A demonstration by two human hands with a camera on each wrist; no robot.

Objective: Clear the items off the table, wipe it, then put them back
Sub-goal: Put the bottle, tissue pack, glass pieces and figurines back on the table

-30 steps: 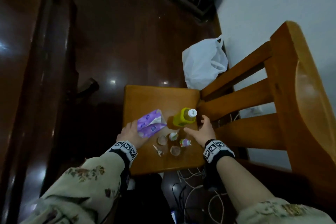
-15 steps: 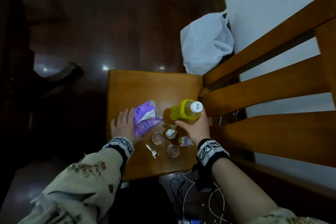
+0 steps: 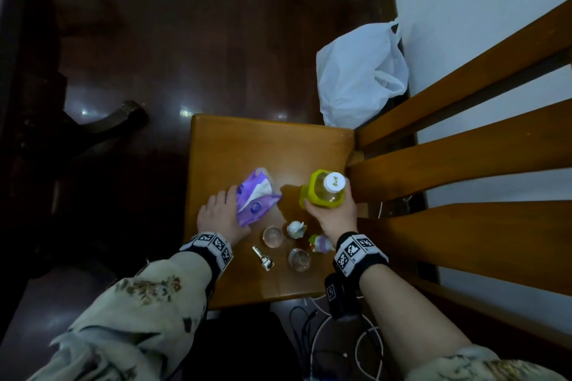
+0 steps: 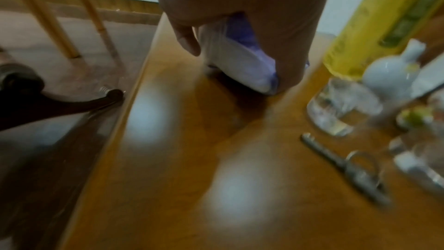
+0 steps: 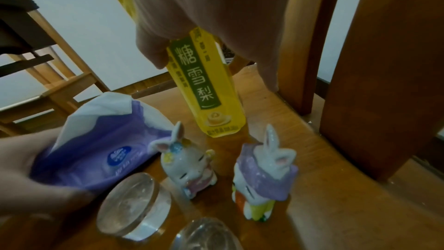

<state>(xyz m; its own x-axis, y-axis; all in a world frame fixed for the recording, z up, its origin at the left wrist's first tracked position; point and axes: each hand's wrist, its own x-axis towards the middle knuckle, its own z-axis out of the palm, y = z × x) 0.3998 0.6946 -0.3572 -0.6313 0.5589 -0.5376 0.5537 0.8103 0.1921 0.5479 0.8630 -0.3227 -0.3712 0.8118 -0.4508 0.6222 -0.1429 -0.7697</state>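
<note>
yellow bottle [image 3: 325,193], white-capped, green-labelled, upright near the table [image 3: 269,145] right edge, is gripped by right hand [image 3: 335,215]; purple tissue pack [image 3: 255,196] is clasped by left hand [image 3: 221,215].

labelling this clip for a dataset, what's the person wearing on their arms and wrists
Both forearms have loose pale sleeves with a dark floral print, the right one pushed up. The left hand and right hand are bare. Each wrist carries a black band with white square tags printed in black block patterns.
</note>
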